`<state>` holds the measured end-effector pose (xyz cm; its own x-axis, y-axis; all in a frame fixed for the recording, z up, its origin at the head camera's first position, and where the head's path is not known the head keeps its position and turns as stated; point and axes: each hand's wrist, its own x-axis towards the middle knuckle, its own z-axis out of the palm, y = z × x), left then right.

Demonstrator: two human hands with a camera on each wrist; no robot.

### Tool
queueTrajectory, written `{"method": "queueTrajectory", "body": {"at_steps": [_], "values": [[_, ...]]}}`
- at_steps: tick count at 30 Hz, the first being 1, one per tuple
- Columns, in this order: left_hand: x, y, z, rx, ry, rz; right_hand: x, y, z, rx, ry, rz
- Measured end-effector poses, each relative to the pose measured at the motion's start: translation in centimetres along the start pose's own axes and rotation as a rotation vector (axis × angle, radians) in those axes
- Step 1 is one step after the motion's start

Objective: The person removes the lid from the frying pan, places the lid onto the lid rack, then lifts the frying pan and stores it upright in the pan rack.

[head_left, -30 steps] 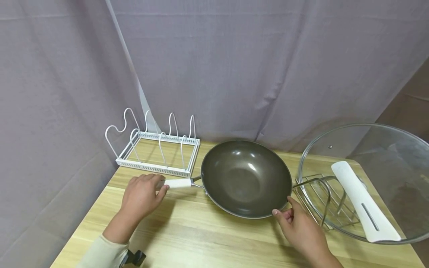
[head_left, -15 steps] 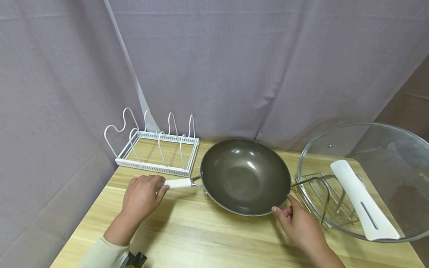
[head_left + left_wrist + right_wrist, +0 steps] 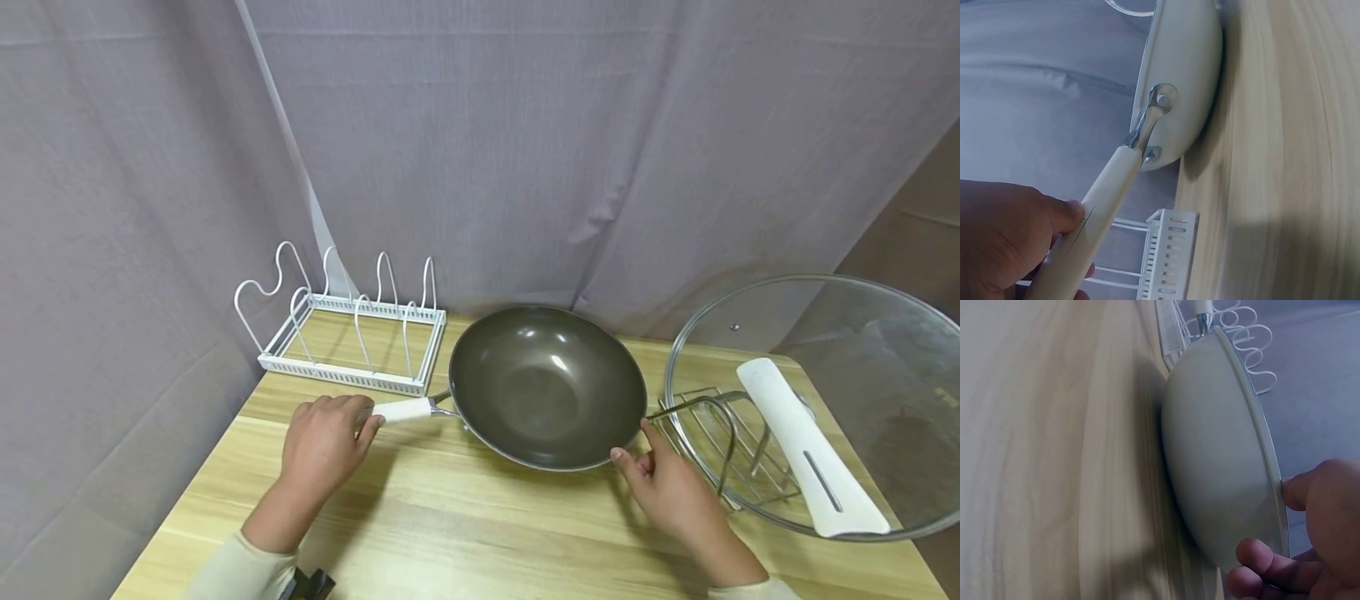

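One wok (image 3: 543, 383) is at the middle of the tabletop (image 3: 465, 533) in the head view, the left grip (image 3: 322, 442) clamped round its white handle (image 3: 405, 411), the right grip (image 3: 663, 483) pinching its near-right rim. One white rack (image 3: 345, 377) lies near at the left; one wire stand (image 3: 729, 450) and one glass lid (image 3: 877, 367) are at the right, beside the right grip. Wood stretches across the wok's near side.

In the left wrist view, the thumb lies along the handle, fingertips showing beneath.

In the right wrist view, the thumb meets the rim, fingers curled by the outer wall; base contact I cannot tell.
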<state>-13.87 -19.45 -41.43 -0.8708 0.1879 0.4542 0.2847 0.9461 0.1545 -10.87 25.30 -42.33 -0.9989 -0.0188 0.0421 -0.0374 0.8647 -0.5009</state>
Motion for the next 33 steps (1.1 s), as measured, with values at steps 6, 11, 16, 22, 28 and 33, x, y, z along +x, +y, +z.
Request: {"method": "queueTrajectory", "body": {"at_steps": [6, 11, 16, 22, 28, 33], "values": [[-0.1, 0.4, 0.1, 0.007, 0.017, -0.007, 0.6, 0.4, 0.0, 0.013, -0.011, -0.009], [-0.2, 0.6, 0.2, 0.018, 0.022, -0.008, 1.2, 0.5, -0.1, 0.010, -0.027, 0.012], [-0.2, 0.8, 0.3, 0.019, 0.040, -0.002, 1.6, 0.5, -0.3, 0.028, -0.043, 0.026], [-0.2, 0.9, 0.4, 0.018, 0.050, -0.003, 2.0, 0.6, -0.2, 0.006, -0.054, 0.033], [-0.1, 0.7, 0.0, 0.014, 0.013, 0.021, 1.2, 0.4, 0.0, -0.004, -0.031, 0.012], [0.4, 0.1, -0.8, -0.032, -0.038, 0.050, 0.0, -0.7, 0.0, -0.023, 0.020, -0.027]]}}
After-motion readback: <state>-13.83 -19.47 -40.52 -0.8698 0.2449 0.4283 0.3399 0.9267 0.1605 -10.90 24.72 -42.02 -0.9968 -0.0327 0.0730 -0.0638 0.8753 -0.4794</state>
